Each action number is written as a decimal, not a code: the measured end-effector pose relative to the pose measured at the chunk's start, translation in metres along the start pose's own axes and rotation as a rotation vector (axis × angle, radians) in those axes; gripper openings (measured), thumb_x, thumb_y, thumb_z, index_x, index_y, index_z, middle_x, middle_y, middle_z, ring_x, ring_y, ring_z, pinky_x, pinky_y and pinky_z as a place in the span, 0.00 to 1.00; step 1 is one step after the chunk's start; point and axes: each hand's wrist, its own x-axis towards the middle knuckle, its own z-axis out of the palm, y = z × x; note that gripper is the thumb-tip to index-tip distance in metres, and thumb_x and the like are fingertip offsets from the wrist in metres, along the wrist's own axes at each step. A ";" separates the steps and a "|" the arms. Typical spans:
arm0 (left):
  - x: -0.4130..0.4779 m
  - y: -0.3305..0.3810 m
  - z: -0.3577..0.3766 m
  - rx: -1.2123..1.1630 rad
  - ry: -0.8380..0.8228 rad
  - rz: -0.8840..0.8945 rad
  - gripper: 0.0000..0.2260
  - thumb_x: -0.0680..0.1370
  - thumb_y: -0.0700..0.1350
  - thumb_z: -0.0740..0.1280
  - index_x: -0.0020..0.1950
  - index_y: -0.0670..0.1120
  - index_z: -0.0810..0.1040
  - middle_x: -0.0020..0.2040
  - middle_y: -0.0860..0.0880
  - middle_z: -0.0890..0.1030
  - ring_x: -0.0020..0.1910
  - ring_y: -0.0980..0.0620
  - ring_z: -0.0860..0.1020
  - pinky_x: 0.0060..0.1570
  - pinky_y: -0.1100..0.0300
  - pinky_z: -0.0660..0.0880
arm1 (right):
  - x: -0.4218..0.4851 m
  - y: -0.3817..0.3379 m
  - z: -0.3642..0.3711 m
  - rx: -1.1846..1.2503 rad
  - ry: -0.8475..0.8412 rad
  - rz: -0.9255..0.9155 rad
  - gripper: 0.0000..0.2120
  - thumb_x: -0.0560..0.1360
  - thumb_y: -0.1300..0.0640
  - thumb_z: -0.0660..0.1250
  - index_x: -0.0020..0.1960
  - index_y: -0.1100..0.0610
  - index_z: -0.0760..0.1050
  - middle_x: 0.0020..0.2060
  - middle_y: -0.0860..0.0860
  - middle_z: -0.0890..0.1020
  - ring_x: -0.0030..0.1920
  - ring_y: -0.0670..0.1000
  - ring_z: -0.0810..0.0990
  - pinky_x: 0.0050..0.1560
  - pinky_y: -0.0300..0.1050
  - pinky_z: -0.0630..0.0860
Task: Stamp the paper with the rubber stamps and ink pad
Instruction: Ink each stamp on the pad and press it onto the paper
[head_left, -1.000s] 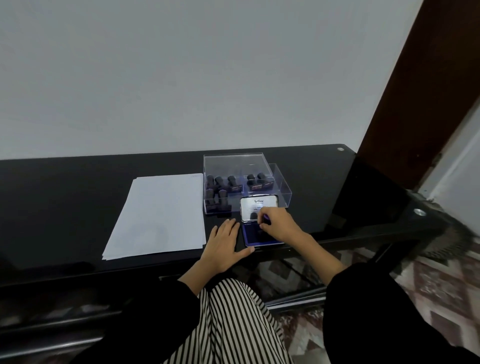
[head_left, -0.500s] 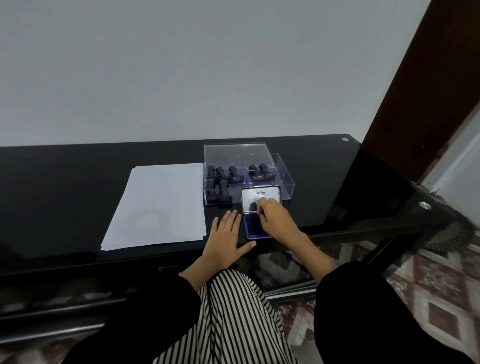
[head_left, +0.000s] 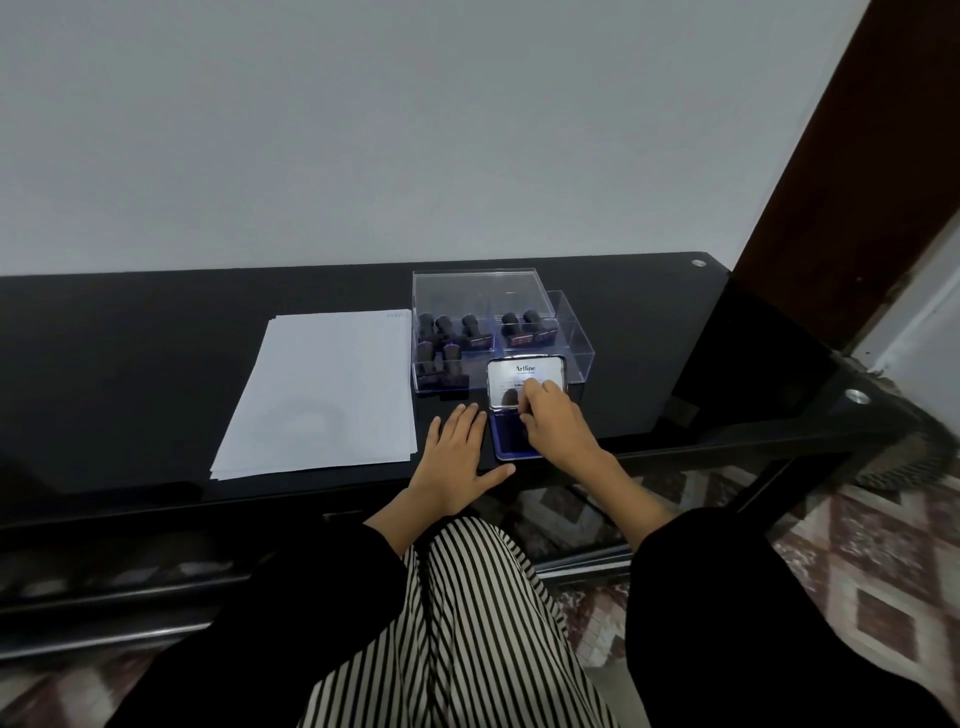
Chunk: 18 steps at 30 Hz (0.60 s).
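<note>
On the black counter (head_left: 130, 364), your left hand (head_left: 457, 457) lies flat beside the open ink pad (head_left: 506, 441), your right hand (head_left: 558, 431) curls over it, its hold unclear, and the paper (head_left: 327, 395) to their left looks unstamped.

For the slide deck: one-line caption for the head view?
Right hand curled over open blue Artline ink pad, left hand flat on black glass table beside white paper stack.

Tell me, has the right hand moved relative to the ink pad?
Yes. The right hand shifted forward: its fingertips, earlier over the ink pad base, now overlap its open lid.
</note>
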 end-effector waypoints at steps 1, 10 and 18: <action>0.000 0.000 0.000 0.004 -0.001 -0.001 0.36 0.78 0.63 0.53 0.77 0.43 0.48 0.78 0.47 0.48 0.77 0.50 0.44 0.75 0.48 0.42 | 0.001 -0.001 -0.001 0.004 -0.006 0.002 0.04 0.77 0.66 0.60 0.49 0.59 0.68 0.51 0.57 0.74 0.45 0.56 0.75 0.43 0.45 0.69; 0.001 0.001 -0.001 -0.011 -0.010 -0.006 0.36 0.78 0.62 0.54 0.77 0.42 0.48 0.78 0.46 0.48 0.77 0.50 0.44 0.75 0.48 0.42 | 0.000 -0.001 0.003 0.001 0.017 0.011 0.03 0.77 0.65 0.60 0.50 0.60 0.69 0.50 0.57 0.73 0.45 0.57 0.75 0.41 0.45 0.69; 0.001 0.002 -0.003 -0.009 -0.028 -0.013 0.36 0.78 0.62 0.54 0.77 0.42 0.47 0.78 0.47 0.47 0.77 0.50 0.44 0.75 0.48 0.41 | -0.005 0.000 0.005 0.017 0.043 0.002 0.02 0.77 0.65 0.60 0.49 0.60 0.67 0.49 0.58 0.73 0.44 0.58 0.76 0.44 0.51 0.74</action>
